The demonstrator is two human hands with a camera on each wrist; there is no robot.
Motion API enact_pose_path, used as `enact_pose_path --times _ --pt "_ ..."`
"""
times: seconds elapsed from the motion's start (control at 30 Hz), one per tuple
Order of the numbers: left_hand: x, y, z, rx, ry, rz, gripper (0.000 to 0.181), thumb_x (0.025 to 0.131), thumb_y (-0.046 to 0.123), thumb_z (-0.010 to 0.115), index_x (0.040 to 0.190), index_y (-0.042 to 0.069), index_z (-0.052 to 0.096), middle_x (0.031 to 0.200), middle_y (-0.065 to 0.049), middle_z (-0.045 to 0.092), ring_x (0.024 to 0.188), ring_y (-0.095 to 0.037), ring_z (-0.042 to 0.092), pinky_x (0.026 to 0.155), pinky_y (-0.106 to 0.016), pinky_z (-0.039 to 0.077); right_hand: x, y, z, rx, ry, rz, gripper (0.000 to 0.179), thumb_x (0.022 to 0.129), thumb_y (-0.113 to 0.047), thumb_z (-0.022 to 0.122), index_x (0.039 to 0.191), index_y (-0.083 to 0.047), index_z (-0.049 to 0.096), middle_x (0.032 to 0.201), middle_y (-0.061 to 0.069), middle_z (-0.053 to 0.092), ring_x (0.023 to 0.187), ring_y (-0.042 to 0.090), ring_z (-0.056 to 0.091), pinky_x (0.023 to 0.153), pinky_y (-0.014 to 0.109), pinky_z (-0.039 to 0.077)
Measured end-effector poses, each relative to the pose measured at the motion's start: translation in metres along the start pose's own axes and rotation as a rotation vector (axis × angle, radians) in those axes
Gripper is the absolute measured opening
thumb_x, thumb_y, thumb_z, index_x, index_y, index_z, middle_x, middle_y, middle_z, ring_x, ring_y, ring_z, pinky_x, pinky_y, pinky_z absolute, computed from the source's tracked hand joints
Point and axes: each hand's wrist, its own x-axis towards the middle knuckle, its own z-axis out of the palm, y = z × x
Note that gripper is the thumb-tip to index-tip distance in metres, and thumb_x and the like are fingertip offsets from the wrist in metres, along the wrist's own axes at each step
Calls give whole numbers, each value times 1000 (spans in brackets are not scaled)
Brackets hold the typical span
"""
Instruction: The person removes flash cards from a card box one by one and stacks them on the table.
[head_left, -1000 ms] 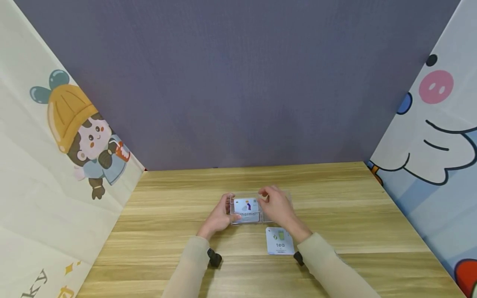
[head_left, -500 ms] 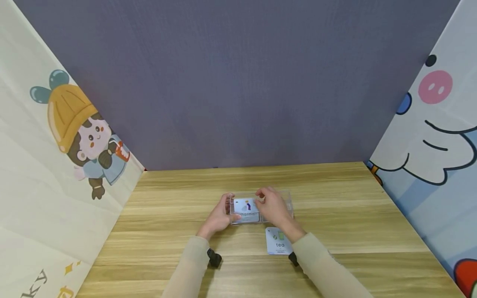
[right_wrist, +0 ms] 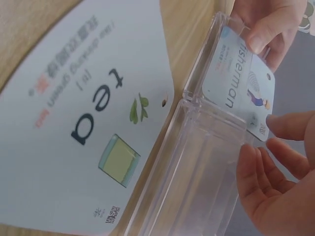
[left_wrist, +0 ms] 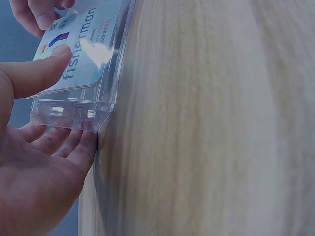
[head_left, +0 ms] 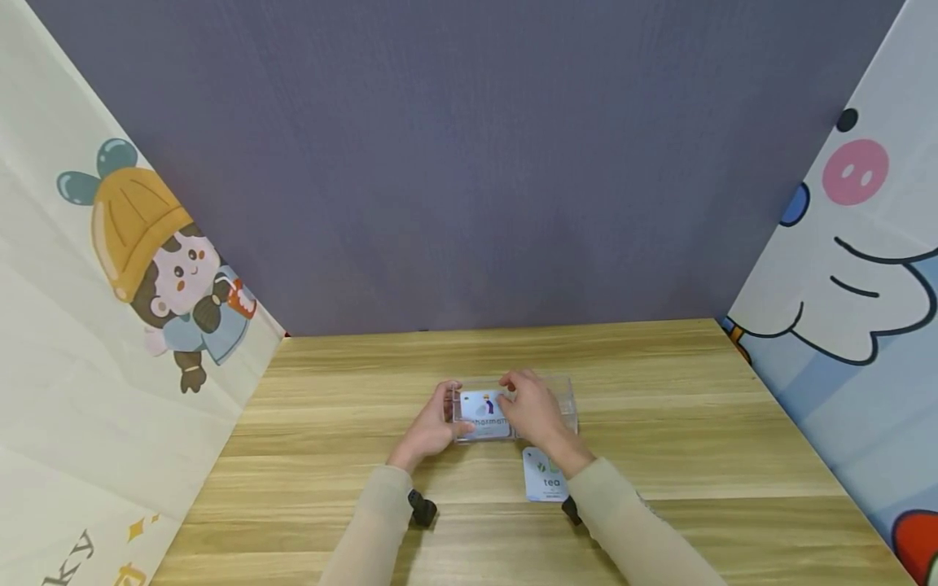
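A clear plastic box (head_left: 567, 395) with compartments rests on the wooden table. In its left compartment a "fisherman" flash card (right_wrist: 229, 73) lies face up, partly tilted over the wall. My left hand (head_left: 428, 430) grips the box's left end, its thumb (left_wrist: 42, 73) over the card and its fingers (left_wrist: 74, 145) against the outer wall. At the card's right edge is my right hand (head_left: 538, 411), fingers loosely bent; thumb and forefinger are apart around the card's corner in the right wrist view. A "tea" flash card (head_left: 542, 480) lies before the box, partly covered by the right forearm.
The wooden table (head_left: 330, 456) runs back to a dark grey panel (head_left: 469, 179). Printed cloths with cartoon figures hang at the left (head_left: 44, 325) and right (head_left: 865, 285). The box's right compartment (right_wrist: 197, 162) shows no card.
My right hand has moved a little left, from over the divider to the edge of the fisherman card. Its forearm now covers more of the tea card. The left hand and box have stayed put.
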Motion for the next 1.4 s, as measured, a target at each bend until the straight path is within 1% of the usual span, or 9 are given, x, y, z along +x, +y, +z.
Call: enact_pose_path --times 0.17,0.27,0.37,0.57,0.73,0.9,1.1,1.23,1.4 --pt "-1 0 -1 4 -8 3 74 89 4 75 151 4 34 131 -18 52 114 -29 57 97 -42 51 1 1 4 -22 -12 9 29 90 -15 75 116 -4 70 108 9 66 98 25 64 84 42 58" --pt "-1 0 -1 10 -13 15 74 90 4 75 151 3 33 131 -19 52 115 -30 58 96 -42 51 1 1 6 -37 -19 9 27 91 -15 74 115 -4 71 109 8 66 100 25 64 87 43 57" --pt "-1 -1 -2 22 -15 19 74 90 5 75 151 3 33 132 -19 51 116 -30 57 97 -43 51 1 2 6 -48 -22 -1 24 90 -15 75 112 -5 71 106 6 65 97 23 64 84 42 57" --pt "-1 -2 -3 39 -18 25 74 91 4 74 152 3 31 134 -19 49 116 -30 56 97 -45 50 1 3 8 -47 -11 -17 21 88 -15 77 106 -9 71 98 2 62 87 18 59 76 37 54" --pt "1 -2 -2 35 -6 24 74 90 4 75 151 3 33 133 -18 49 116 -30 56 101 -47 47 0 5 9 -37 -12 -15 18 88 -13 77 104 -10 69 93 0 59 81 16 55 70 34 51" --pt "2 -3 -1 24 2 34 75 88 1 75 150 1 34 132 -19 50 117 -32 56 104 -50 46 0 7 9 -24 -7 -6 17 89 -10 76 104 -10 69 94 0 61 83 16 57 73 35 53" --pt "2 -2 -1 9 -3 38 77 87 1 76 150 1 33 130 -18 51 116 -31 57 103 -47 48 -1 6 8 -17 8 -4 18 89 -9 75 106 -10 70 98 3 64 87 18 60 77 37 56" --pt "2 -2 -1 10 -9 48 76 87 0 76 150 -1 32 130 -20 51 116 -32 57 102 -48 49 -1 5 7 -14 14 -11 19 89 -9 75 107 -9 70 99 3 65 88 19 61 77 38 56" --pt "0 -1 -1 3 -15 37 75 89 1 74 151 0 31 132 -19 50 120 -34 56 105 -50 47 -2 6 7 -6 18 -14 21 90 -9 75 110 -7 70 102 5 65 91 20 62 79 39 57"
